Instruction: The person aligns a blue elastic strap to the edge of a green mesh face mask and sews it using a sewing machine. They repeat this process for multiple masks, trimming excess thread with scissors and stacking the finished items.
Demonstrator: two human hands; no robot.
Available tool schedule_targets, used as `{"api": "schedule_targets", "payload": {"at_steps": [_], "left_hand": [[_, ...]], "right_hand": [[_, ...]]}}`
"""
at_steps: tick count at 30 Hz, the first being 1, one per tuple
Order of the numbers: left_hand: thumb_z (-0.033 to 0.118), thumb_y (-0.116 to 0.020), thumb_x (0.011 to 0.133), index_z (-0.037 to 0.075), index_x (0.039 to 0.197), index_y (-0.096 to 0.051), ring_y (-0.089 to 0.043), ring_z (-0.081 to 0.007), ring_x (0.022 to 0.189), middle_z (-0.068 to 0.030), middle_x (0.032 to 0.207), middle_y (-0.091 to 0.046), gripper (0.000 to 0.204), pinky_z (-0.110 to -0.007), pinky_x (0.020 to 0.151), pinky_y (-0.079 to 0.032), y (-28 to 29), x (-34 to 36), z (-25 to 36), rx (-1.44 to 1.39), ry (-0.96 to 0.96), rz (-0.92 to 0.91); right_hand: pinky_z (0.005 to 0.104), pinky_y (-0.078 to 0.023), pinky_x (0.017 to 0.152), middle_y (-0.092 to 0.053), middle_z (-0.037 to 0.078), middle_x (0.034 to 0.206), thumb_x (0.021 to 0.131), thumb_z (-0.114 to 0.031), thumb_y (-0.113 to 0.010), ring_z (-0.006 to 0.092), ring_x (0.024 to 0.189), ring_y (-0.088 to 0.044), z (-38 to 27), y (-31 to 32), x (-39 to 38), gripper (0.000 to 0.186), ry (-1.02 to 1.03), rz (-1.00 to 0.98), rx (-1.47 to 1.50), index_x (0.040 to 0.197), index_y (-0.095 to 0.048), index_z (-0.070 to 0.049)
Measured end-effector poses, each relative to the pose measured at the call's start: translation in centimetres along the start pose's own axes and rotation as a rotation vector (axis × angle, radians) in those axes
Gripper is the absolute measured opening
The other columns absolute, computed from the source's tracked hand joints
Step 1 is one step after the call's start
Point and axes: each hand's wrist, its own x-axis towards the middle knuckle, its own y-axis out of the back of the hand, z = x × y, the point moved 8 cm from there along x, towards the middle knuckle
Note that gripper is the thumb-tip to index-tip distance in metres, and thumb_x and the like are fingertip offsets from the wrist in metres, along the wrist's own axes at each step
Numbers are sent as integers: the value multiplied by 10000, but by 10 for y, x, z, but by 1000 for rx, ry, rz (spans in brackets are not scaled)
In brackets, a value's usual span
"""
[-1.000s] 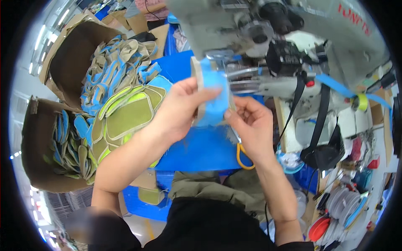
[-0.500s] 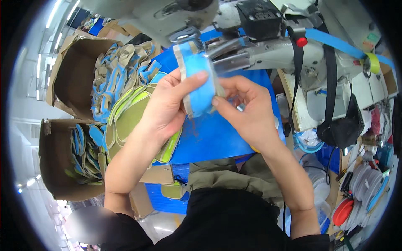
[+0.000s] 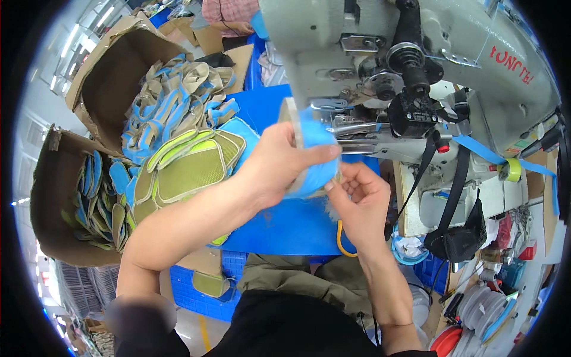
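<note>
A blue fabric piece with beige edging (image 3: 315,135), bent into a curved band, is held up in front of me above the blue tabletop (image 3: 267,232). My left hand (image 3: 276,160) is closed around it, thumb pressed along the blue face. At its lower right edge, my right hand (image 3: 361,193) pinches the trim between thumb and fingertips. Just behind the piece are the metal guide and arm of a sewing machine (image 3: 363,50). Olive-green panels with lime trim (image 3: 193,172) lie stacked on the left, partly covered by my left forearm.
Two cardboard boxes stand at left; beige-and-blue fabric pieces (image 3: 172,107) spill from the upper box (image 3: 119,77), and the lower box (image 3: 50,202) holds several small panels. A yellow handle loop (image 3: 341,239) shows at the table edge. Blue tape (image 3: 483,150) runs right. Another person (image 3: 229,12) is beyond.
The view has shifted, showing more of the sewing machine. Both hands still hold the fabric piece, which has turned somewhat and now sits farther right over the table.
</note>
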Motion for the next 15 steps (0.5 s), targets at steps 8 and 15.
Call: {"api": "schedule_targets", "payload": {"at_steps": [8,15], "left_hand": [[131,-773,923,10,1119,-656,-701,-139,834,-68,990,-728,258,-303,720,-572,-2,-4,9,-110,70,-1],[163,-721,972,29,1151,-697,-707,-117,883,-58,1037,-745,225,-291,804,-580,12,-24,-5,-15,-135,19]], "right_hand": [[215,-494,703,-729,22,947,903,1,-726,55,805,-637,-3,-1,18,214,-29,8,77,1116,-713,18],[245,-483,680,-717,14,905,842,-33,-755,84,811,-657,-9,2,14,258,69,3,-147,1098,-725,-32]]}}
